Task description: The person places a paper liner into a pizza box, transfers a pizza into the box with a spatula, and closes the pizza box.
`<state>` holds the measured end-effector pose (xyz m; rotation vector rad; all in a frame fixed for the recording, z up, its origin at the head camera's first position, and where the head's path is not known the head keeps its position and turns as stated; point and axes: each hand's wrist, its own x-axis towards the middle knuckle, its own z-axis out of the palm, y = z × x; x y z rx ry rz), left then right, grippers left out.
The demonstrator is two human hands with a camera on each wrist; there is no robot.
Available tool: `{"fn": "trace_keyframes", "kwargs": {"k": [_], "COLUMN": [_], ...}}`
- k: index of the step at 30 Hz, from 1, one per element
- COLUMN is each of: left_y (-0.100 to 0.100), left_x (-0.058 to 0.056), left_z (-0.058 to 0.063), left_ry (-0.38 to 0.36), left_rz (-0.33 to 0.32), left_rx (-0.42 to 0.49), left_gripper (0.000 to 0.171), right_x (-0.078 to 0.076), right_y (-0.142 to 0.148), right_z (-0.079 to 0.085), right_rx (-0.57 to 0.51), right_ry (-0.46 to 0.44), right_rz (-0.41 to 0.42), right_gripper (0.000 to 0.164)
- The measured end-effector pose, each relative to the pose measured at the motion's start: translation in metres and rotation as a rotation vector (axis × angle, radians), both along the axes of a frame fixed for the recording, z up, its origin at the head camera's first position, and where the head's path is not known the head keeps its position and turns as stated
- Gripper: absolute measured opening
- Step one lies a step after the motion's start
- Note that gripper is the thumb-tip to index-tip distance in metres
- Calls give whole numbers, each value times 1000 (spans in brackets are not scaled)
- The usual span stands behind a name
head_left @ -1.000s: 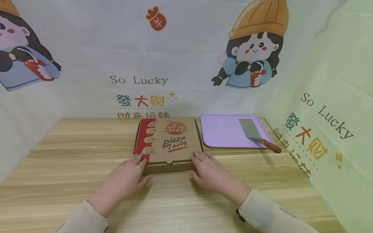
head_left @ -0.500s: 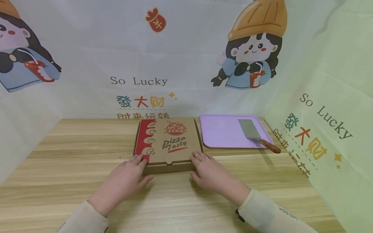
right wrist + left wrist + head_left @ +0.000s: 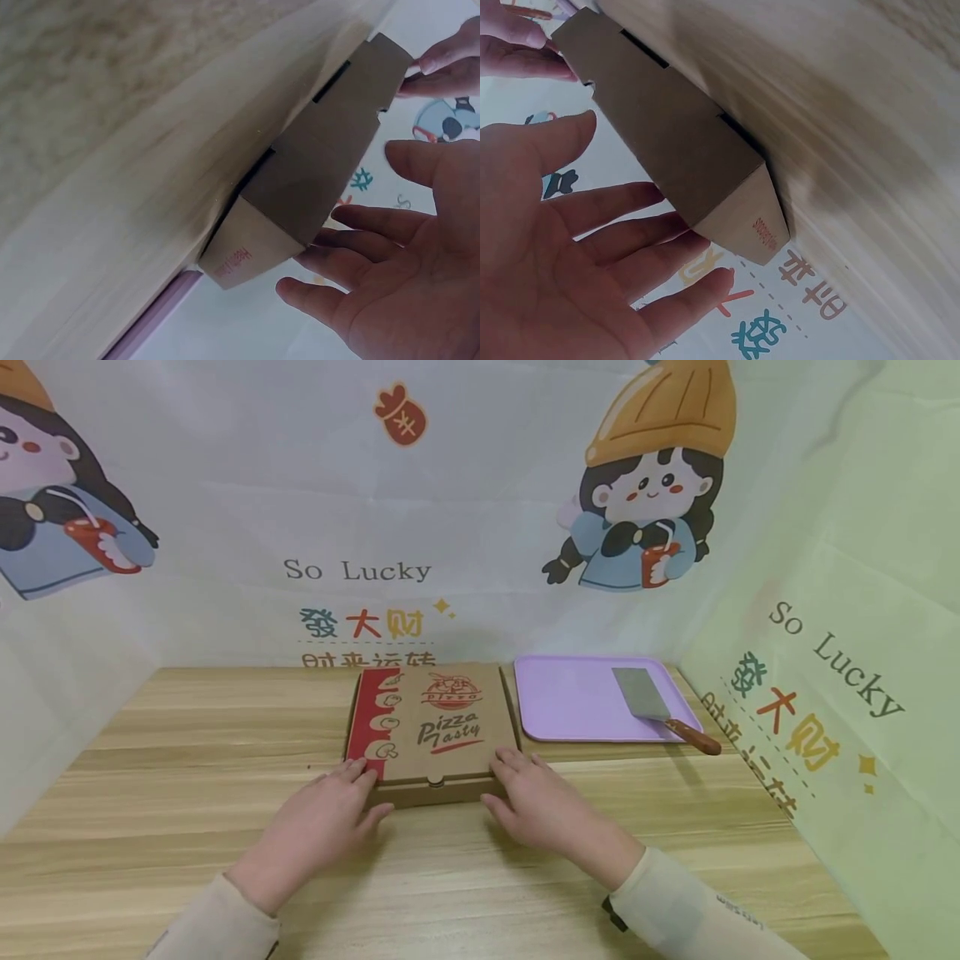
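A closed cardboard pizza box (image 3: 450, 714) with a red strip and printed lettering lies flat on the wooden table (image 3: 187, 827). My left hand (image 3: 318, 818) rests its fingertips on the box's front left corner, fingers extended and thumb apart from the front wall. At the front right corner, my right hand (image 3: 540, 802) touches the lid the same way. Both wrist views show the box's front wall (image 3: 660, 120) with straight fingers at its upper edge and neither thumb pinching it. What the box contains is hidden.
Right of the box lies a lilac tray (image 3: 555, 702). A metal spatula (image 3: 641, 693) rests on it, its wooden handle (image 3: 693, 737) sticking out over the front right rim. A printed cloth backdrop (image 3: 487, 510) stands behind the table and along its sides.
The view has tilted up very slightly. Both hands stay at the front corners of the box; the right thumb has shifted a little to the left. Box, tray and spatula have not moved.
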<state>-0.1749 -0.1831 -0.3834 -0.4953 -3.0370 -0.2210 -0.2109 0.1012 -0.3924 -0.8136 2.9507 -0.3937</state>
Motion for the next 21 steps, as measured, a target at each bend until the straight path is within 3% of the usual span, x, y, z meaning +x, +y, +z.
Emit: {"fn": "trace_keyframes", "kwargs": {"k": [10,21], "left_y": [-7,-12], "left_x": [-2,-1], "left_z": [6,13], "left_ry": [32,30], "left_rz": [13,34], "left_rx": [32,85], "left_gripper": [61,56], "right_x": [-5,-8], "right_y": [3,11], "right_z": [12,15], "right_rx": [-108,-88], "right_ry": [-33,-30], "right_rz": [-77,-123], "right_gripper": [67,62]}}
